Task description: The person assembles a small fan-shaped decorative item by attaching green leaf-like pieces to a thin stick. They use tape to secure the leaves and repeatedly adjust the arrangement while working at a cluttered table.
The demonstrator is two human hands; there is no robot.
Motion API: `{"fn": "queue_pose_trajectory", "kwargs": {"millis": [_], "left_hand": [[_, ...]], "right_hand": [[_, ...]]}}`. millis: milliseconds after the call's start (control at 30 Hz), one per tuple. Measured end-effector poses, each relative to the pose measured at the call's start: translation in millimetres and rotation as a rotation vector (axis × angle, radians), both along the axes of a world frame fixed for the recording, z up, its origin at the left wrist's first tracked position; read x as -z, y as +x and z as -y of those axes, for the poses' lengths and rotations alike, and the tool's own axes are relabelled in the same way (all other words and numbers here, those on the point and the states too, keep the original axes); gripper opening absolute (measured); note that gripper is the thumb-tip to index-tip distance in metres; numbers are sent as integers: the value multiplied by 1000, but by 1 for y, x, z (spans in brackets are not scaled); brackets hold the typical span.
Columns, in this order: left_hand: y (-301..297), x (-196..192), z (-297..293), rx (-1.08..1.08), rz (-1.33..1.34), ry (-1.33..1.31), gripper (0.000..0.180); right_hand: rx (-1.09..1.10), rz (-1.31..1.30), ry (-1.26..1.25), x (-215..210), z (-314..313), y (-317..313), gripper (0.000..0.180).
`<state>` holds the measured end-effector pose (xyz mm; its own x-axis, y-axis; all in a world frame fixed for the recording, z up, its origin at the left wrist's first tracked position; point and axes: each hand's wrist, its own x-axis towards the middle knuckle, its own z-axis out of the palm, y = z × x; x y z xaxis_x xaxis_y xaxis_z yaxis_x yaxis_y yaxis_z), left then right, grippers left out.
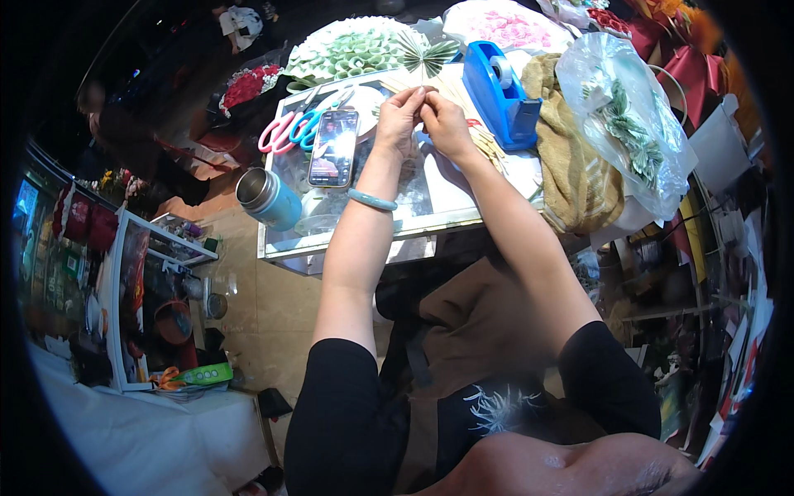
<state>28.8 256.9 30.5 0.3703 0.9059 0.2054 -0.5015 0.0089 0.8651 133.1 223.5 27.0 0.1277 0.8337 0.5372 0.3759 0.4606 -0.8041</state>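
My left hand (399, 122) and my right hand (445, 124) meet over the glass-topped table, fingertips pinched together. Just beyond them stands a pleated green paper fan (425, 56), its narrow lower end at my fingertips. The fingers cover the exact point of grip. A blue tape dispenser (499, 103) sits to the right of my right hand, and thin wooden sticks (490, 147) lie between the two. Left of my left hand are a phone (333, 149) with a lit screen, blue-handled scissors (308, 129) and pink-handled scissors (279, 135).
An open light-blue metal cup (270, 201) stands at the table's left corner. A green rolled-paper bouquet (343, 51) and a pink round bouquet (509, 26) are at the back. A brown cloth (571, 169) and a clear bag (624, 124) of folded green paper lie right.
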Motion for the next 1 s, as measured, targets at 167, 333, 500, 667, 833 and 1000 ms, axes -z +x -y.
{"fn": "queue_pose_trajectory", "kwargs": {"millis": [167, 333, 500, 667, 833, 1000], "left_hand": [[-1, -6, 5, -66, -73, 84, 24], [5, -15, 12, -104, -72, 99, 21], [7, -15, 9, -22, -89, 135, 27], [5, -11, 7, -76, -107, 172, 22], [2, -9, 4, -227, -163, 188, 21], [5, -7, 6, -132, -115, 135, 20]], "right_hand": [[22, 58, 142, 3, 13, 2, 11], [61, -33, 155, -9, 16, 5, 10], [83, -143, 110, -10, 17, 9, 11], [150, 88, 193, -8, 18, 11, 11], [460, 450, 290, -16, 30, 26, 12], [685, 762, 174, -12, 52, 42, 8]]}}
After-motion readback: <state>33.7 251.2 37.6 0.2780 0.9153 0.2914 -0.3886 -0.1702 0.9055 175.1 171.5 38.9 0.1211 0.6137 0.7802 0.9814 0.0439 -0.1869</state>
